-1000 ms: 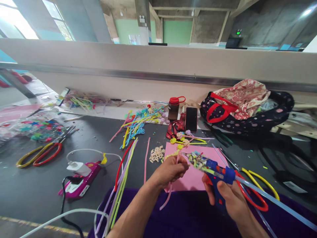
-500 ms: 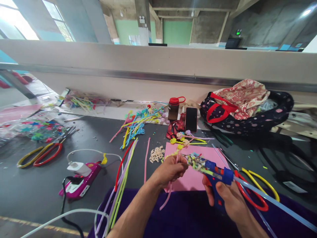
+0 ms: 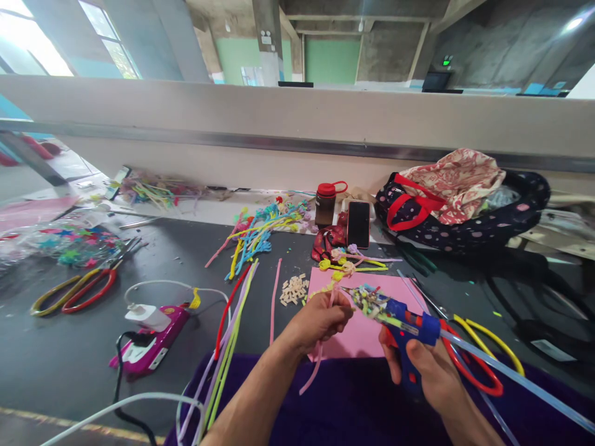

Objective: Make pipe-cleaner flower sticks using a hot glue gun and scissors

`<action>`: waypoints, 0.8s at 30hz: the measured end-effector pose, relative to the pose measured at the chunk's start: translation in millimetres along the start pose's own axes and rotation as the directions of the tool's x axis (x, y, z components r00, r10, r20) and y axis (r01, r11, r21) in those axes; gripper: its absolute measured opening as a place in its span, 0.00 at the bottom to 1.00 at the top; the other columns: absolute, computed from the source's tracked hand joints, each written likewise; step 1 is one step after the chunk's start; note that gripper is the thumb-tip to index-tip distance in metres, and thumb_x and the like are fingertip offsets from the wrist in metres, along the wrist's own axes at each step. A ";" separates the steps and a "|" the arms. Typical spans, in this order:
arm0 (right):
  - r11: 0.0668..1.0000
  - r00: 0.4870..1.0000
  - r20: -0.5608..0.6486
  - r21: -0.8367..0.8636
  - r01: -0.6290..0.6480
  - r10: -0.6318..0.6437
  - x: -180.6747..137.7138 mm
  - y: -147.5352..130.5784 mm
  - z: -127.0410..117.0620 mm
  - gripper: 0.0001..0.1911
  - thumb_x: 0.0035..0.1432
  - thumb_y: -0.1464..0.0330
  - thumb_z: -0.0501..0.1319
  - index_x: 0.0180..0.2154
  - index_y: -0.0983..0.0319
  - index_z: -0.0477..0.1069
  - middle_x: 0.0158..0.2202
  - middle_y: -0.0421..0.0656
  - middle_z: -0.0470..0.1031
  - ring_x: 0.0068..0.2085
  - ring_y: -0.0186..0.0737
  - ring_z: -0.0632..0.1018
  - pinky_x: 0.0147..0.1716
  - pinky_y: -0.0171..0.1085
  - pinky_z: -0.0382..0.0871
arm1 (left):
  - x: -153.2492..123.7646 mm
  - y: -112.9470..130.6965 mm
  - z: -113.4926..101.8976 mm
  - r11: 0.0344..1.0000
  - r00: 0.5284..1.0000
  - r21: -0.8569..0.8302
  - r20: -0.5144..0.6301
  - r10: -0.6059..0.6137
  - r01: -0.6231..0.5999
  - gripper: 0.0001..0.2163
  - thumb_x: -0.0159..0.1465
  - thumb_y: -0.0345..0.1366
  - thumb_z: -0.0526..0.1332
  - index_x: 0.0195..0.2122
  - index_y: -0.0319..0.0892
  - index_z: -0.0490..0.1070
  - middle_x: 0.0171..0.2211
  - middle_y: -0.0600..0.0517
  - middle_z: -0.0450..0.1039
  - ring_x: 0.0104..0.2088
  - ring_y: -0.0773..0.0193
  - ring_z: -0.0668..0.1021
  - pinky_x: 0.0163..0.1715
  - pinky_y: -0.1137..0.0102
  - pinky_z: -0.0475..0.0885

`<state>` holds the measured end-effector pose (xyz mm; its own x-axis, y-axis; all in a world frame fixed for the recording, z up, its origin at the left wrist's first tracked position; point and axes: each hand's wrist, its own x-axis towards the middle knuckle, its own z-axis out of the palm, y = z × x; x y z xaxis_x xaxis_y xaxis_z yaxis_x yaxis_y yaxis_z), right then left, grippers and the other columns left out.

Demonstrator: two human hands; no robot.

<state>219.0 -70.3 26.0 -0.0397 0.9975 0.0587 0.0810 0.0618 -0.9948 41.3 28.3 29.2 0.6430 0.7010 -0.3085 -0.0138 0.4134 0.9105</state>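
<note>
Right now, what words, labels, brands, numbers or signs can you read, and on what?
Nothing legible.
Blue glue gun: label, too small.
Dark bottle: pale lettering, too small.
Magenta power strip: yellow mark, too small.
White tag: blurred.
Green lit sign: too small.

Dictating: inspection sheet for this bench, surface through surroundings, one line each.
Surface: dark grey tabletop, with pink sheet on it.
Working items: blue glue gun, multicoloured bits coating its front; pink fuzzy stem.
Clutter: left scissors, right scissors, pale pellets, loose stems.
Grips: left hand pinches the pink fuzzy stem; right hand holds the blue glue gun, tip near the left hand.
Cables: black cord and white charger appear plugged into magenta power strip.
Surroundings: red-lidded bottle, phone, spotted bag behind.
</note>
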 end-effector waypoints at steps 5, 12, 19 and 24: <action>0.999 0.998 0.041 0.000 -0.037 0.037 -1.0 1.8 -0.8 0.24 0.58 0.50 0.50 0.33 0.64 0.70 0.24 0.42 0.71 0.19 0.34 0.71 0.20 0.34 0.61 | -0.4 1.5 0.4 1.000 1.000 0.018 -0.015 -0.018 0.018 0.04 0.50 0.31 0.56 0.21 0.41 0.60 0.12 0.61 0.59 0.10 0.78 0.52 0.11 0.76 0.41; 1.000 1.000 0.002 -0.004 0.009 -0.009 0.6 -0.5 -0.5 0.24 0.58 0.50 0.49 0.33 0.64 0.70 0.23 0.42 0.70 0.18 0.33 0.70 0.18 0.33 0.61 | 0.1 0.4 -0.3 1.000 1.000 0.005 -0.009 0.002 -0.002 0.04 0.52 0.33 0.57 0.23 0.41 0.61 0.13 0.61 0.60 0.10 0.78 0.52 0.10 0.77 0.41; 0.998 0.999 0.023 -0.056 -0.037 0.039 -0.7 0.3 -1.6 0.26 0.58 0.49 0.49 0.32 0.64 0.70 0.21 0.41 0.70 0.19 0.34 0.71 0.20 0.34 0.61 | -0.5 0.9 0.4 1.000 1.000 0.013 -0.024 -0.005 0.005 0.04 0.50 0.31 0.56 0.22 0.40 0.61 0.13 0.61 0.60 0.10 0.78 0.54 0.10 0.77 0.42; 0.997 0.999 0.018 -0.061 -0.038 0.039 0.2 0.0 -1.1 0.27 0.58 0.48 0.47 0.32 0.64 0.69 0.21 0.42 0.70 0.19 0.35 0.70 0.19 0.34 0.61 | -0.5 0.9 0.7 1.000 1.000 -0.004 -0.024 -0.017 0.017 0.05 0.51 0.33 0.58 0.23 0.41 0.61 0.13 0.61 0.60 0.10 0.78 0.52 0.10 0.77 0.41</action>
<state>220.1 -70.0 26.1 -0.0540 0.9984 0.0186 0.1426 0.0262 -0.9894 41.5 28.0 30.4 0.6245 0.7075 -0.3308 -0.0058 0.4277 0.9039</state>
